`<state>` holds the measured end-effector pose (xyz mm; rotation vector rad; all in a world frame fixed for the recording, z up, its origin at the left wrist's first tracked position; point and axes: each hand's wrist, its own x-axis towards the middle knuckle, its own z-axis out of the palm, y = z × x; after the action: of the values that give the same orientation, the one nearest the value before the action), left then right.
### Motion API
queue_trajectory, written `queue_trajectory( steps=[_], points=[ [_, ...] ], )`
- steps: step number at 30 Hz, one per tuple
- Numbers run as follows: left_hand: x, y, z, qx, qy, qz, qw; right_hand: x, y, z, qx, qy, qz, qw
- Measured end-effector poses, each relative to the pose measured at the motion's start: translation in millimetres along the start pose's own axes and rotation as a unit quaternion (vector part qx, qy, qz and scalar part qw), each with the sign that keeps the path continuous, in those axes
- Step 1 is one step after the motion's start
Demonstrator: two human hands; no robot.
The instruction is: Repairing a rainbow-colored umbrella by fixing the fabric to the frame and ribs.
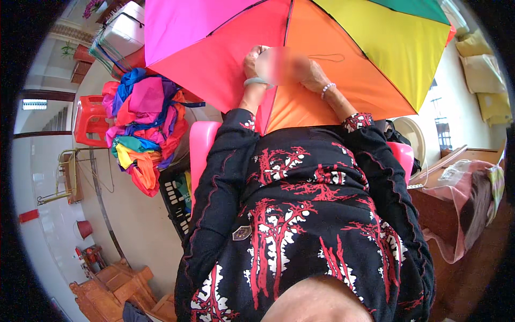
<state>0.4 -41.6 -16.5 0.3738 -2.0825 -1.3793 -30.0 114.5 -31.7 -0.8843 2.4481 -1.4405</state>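
A multicoloured umbrella canopy (332, 91) spreads over my lap, its pink, red, orange, yellow and green panels divided by dark thin ribs (355, 49). Near its middle, over the red and orange panels, my two hands are close together. My left hand (254, 63), with a pale bangle at the wrist, has curled fingers. My right hand (315, 78), wearing a beaded bracelet, is also curled. A blurred patch covers the fingertips of both, so what they pinch is hidden. A thin loop of thread or cord (328, 56) lies on the orange panel beside my right hand.
A heap of colourful folded fabric (145, 115) rests at my left by a red plastic stool (91, 121). Below it stands a black crate (176, 198). My seat is a pink chair (203, 140). At right, a pink cloth (456, 198) drapes over brown wooden furniture (445, 225).
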Motion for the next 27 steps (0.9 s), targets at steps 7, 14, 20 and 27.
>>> queue_trajectory(
  steps=[7, 14, 20, 27],
  points=[
    [-7, 7, -3, 0.031, -0.081, -0.038, 0.996, 1, 4, 3, -0.020, -0.003, 0.017, 1.000],
    [-5, 9, -6, -0.071, -0.080, -0.154, 0.982, 3, 3, 0, -0.023, -0.006, -0.021, 0.999],
    [-7, 12, -4, -0.114, -0.023, -0.155, 0.981, 7, -5, 5, -0.018, 0.001, -0.038, 0.999],
    [-6, 9, -4, -0.083, -0.045, -0.139, 0.986, 12, 1, 18, -0.065, 0.021, -0.064, 0.996]
  ],
)
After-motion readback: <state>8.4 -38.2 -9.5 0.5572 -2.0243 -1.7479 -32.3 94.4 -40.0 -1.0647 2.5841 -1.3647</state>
